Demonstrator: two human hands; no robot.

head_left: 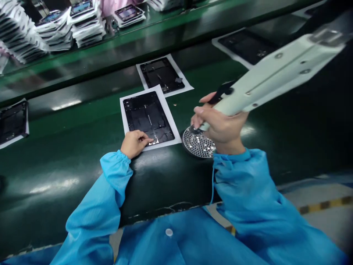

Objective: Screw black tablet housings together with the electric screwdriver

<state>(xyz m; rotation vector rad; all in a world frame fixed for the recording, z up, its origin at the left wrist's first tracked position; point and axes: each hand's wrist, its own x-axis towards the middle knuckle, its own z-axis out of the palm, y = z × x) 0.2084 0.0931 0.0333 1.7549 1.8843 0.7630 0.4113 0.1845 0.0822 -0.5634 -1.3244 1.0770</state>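
Observation:
My right hand [220, 125] grips a pale green electric screwdriver [275, 73] whose body slants up to the right. Its tip points down onto a round perforated screw tray [197, 144] on the dark green belt. My left hand [134, 143] rests on the near edge of a black tablet back panel [147, 117] lying on a white sheet, fingertips pressing a small part at the panel's bottom edge. Both arms wear blue sleeves.
A second black panel [162, 74] on white paper lies just behind the first. More panels sit at the left edge [12, 121] and at the back right [246, 44]. Stacks of white trays [55, 29] stand beyond the belt. The belt's front edge [165, 211] is near my body.

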